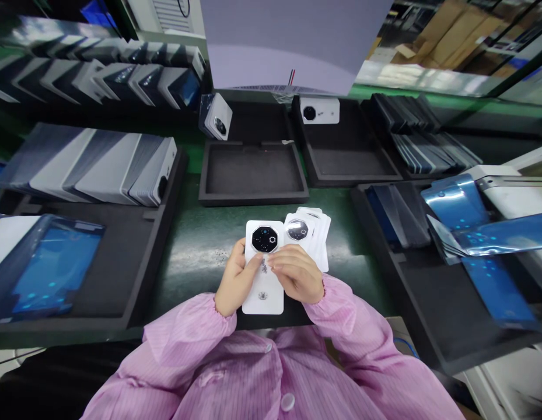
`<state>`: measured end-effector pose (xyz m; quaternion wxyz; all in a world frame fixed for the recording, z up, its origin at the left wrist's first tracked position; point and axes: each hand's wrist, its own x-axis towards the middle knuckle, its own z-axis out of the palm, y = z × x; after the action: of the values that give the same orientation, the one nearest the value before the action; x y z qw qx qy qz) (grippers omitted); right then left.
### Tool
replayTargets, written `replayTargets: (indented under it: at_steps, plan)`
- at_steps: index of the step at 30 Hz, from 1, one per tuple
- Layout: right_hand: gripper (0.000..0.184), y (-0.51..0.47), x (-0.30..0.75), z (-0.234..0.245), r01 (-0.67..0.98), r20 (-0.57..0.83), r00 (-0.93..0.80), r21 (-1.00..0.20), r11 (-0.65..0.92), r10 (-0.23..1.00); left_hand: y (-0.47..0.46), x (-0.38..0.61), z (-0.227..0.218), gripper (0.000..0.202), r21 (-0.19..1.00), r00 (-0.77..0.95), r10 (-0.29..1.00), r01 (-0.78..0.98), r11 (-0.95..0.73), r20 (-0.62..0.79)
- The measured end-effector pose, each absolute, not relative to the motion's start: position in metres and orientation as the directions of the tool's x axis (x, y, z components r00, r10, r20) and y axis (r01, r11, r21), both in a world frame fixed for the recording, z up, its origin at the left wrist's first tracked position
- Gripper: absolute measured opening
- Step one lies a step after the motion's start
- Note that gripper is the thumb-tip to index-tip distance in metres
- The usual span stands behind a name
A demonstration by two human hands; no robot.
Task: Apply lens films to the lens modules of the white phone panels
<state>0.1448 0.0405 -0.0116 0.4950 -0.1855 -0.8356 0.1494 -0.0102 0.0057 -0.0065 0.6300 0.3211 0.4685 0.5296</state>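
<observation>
Left hand (235, 280) clamps panel (262, 283) at nine o'clock; right hand (299, 273), fingertips together toward two o'clock, should press lightly.

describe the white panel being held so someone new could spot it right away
At the near side of the dark green table, look between the pink sleeves. There the left hand grips a white panel with a dark octagonal patch, the right hand over its other edge. Unlike the overlapping white panels just to its right, this one is held.
</observation>
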Motion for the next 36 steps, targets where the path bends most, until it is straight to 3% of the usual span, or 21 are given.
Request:
replayTargets:
  at_steps: [36]
  plan:
    - [0.028,0.0394,0.1468,-0.0082,0.197,0.761,-0.451,-0.426,0.883,0.467,0.0028,-0.0115,-0.0021,0.034,0.892,0.028,0.966,-0.376,0.250,-0.259]
